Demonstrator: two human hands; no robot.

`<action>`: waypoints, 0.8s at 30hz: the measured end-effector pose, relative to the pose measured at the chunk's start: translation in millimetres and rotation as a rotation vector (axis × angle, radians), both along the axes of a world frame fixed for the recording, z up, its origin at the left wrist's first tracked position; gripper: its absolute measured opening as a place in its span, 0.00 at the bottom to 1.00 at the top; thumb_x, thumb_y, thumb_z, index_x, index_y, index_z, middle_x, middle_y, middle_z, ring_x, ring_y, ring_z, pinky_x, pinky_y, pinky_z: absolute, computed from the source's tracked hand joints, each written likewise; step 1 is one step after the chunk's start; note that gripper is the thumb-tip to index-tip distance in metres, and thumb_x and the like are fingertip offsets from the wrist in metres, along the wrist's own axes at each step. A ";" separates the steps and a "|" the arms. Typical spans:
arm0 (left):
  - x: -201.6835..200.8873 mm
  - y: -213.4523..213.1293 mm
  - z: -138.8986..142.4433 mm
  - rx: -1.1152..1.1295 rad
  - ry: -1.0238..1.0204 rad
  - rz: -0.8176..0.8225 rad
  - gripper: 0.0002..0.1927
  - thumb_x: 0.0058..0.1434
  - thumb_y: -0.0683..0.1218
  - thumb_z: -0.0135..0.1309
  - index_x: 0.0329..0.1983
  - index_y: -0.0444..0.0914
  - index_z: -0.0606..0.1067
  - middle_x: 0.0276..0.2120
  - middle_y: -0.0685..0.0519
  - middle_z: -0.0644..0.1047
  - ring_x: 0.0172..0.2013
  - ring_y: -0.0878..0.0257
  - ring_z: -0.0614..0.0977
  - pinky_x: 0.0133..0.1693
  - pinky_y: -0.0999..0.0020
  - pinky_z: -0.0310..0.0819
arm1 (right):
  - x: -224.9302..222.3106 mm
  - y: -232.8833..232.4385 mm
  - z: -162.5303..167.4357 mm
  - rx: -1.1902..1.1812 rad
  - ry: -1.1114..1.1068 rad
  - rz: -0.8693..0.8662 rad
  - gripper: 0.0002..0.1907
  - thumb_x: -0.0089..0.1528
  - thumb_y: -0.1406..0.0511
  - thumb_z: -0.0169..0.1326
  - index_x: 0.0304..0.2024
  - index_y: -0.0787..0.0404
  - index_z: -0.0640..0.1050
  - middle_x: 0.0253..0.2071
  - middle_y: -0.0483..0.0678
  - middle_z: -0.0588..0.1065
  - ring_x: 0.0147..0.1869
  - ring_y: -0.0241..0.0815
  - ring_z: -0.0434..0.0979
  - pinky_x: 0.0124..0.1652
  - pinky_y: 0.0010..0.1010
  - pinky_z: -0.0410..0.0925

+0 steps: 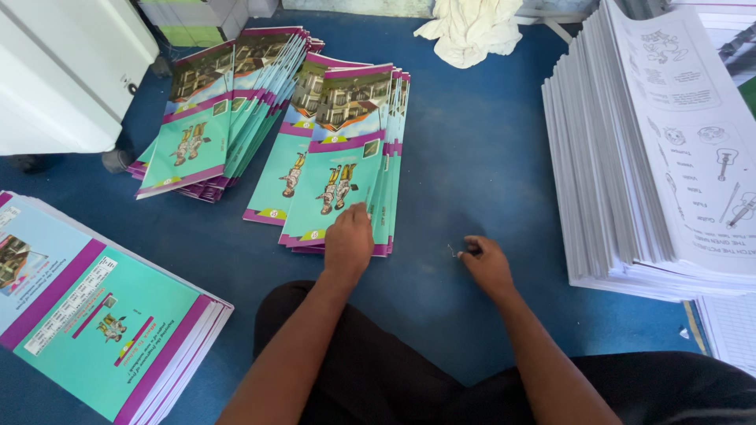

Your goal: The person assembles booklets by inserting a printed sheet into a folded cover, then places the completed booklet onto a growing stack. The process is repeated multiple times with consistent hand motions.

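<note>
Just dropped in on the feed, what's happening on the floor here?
A person sits on a blue floor among stacks of printed booklets. The left hand rests on the near edge of a fanned stack of teal-and-purple covers. The right hand is on the floor, pinching at a small thin metal piece. A second fanned stack lies beyond, a flat cover pile at left, and a tall pile of black-and-white pages at right.

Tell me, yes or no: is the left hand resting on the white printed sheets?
No: the left hand rests on the near edge of a stack of teal booklets, while the white sheets lie far to the right.
</note>
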State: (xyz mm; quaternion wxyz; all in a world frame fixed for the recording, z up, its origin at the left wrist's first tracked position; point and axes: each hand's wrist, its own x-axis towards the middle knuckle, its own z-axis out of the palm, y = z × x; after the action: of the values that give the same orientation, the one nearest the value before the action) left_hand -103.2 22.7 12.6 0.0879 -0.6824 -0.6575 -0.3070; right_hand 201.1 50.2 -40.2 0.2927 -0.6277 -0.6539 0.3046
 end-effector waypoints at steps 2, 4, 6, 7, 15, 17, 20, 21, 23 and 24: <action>2.0 -0.5 9.7 0.047 -0.060 -0.015 0.15 0.69 0.42 0.48 0.55 0.29 0.73 0.47 0.38 0.80 0.48 0.45 0.82 0.47 0.54 0.79 | -0.2 -0.6 2.0 -0.013 0.013 -0.001 0.23 0.57 0.64 0.64 0.54 0.61 0.78 0.48 0.52 0.77 0.48 0.45 0.79 0.50 0.35 0.72; 5.6 -4.6 20.5 0.064 -0.151 -0.017 0.15 0.69 0.41 0.48 0.56 0.28 0.73 0.47 0.36 0.80 0.47 0.43 0.83 0.47 0.54 0.78 | 0.0 -1.4 3.1 -0.013 0.027 0.004 0.23 0.57 0.64 0.64 0.55 0.61 0.78 0.48 0.52 0.77 0.49 0.45 0.79 0.51 0.35 0.72; 8.6 -7.3 32.4 0.132 -0.238 -0.037 0.15 0.71 0.41 0.47 0.57 0.27 0.72 0.46 0.35 0.80 0.46 0.42 0.82 0.46 0.54 0.78 | -0.2 -1.2 2.7 -0.028 -0.003 -0.004 0.23 0.57 0.64 0.64 0.55 0.61 0.78 0.48 0.52 0.77 0.49 0.45 0.79 0.51 0.35 0.72; 10.6 -8.6 38.7 0.165 -0.283 -0.048 0.16 0.72 0.41 0.47 0.58 0.27 0.72 0.46 0.35 0.80 0.45 0.41 0.82 0.46 0.54 0.78 | 0.2 -1.2 2.3 -0.037 -0.018 -0.008 0.23 0.57 0.64 0.64 0.55 0.61 0.78 0.48 0.52 0.76 0.49 0.45 0.79 0.51 0.35 0.72; 56.3 0.3 83.1 0.088 -0.520 -0.047 0.16 0.71 0.42 0.47 0.60 0.33 0.73 0.35 0.41 0.82 0.36 0.47 0.86 0.38 0.54 0.79 | -1.0 1.1 -1.8 -0.031 0.059 -0.013 0.23 0.57 0.65 0.64 0.54 0.61 0.79 0.46 0.52 0.77 0.48 0.45 0.79 0.51 0.34 0.72; 70.9 3.0 92.7 0.068 -0.603 -0.040 0.16 0.73 0.44 0.45 0.59 0.33 0.74 0.35 0.41 0.82 0.36 0.47 0.85 0.38 0.54 0.79 | -1.2 1.8 -0.9 -0.004 0.055 -0.014 0.22 0.57 0.63 0.63 0.53 0.62 0.79 0.44 0.51 0.78 0.46 0.44 0.79 0.49 0.34 0.72; 90.3 6.4 101.0 0.036 -0.839 -0.040 0.18 0.74 0.46 0.42 0.58 0.33 0.76 0.36 0.41 0.82 0.37 0.50 0.84 0.40 0.56 0.76 | -1.4 2.0 -0.4 -0.020 0.124 -0.024 0.18 0.62 0.59 0.59 0.50 0.63 0.80 0.39 0.50 0.78 0.41 0.41 0.78 0.44 0.33 0.72; 95.9 9.1 102.1 0.071 -0.942 -0.064 0.19 0.74 0.47 0.41 0.57 0.32 0.76 0.38 0.42 0.82 0.39 0.52 0.84 0.42 0.58 0.76 | -2.0 2.7 -0.6 -0.080 0.210 -0.037 0.17 0.66 0.58 0.56 0.50 0.64 0.80 0.36 0.51 0.78 0.38 0.40 0.77 0.42 0.32 0.72; 103.0 12.8 99.5 0.048 -1.176 -0.088 0.20 0.74 0.49 0.40 0.56 0.31 0.76 0.41 0.44 0.82 0.42 0.57 0.83 0.45 0.62 0.75 | -1.0 4.5 -0.9 -0.163 0.326 -0.084 0.19 0.70 0.56 0.50 0.49 0.64 0.80 0.33 0.51 0.77 0.33 0.39 0.75 0.37 0.32 0.70; 105.4 15.0 96.1 -0.013 -1.306 -0.087 0.21 0.73 0.50 0.40 0.56 0.31 0.76 0.41 0.46 0.82 0.42 0.59 0.82 0.45 0.64 0.75 | 0.4 5.8 -1.0 -0.187 0.356 -0.118 0.20 0.71 0.55 0.47 0.49 0.64 0.80 0.33 0.51 0.76 0.32 0.38 0.73 0.35 0.32 0.69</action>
State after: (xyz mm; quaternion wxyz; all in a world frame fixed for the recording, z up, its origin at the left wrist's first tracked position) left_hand 2.2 37.6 108.7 -0.3464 -0.3819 -0.5492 -0.6577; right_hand 201.5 56.1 -41.2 0.3614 -0.6257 -0.5227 0.4524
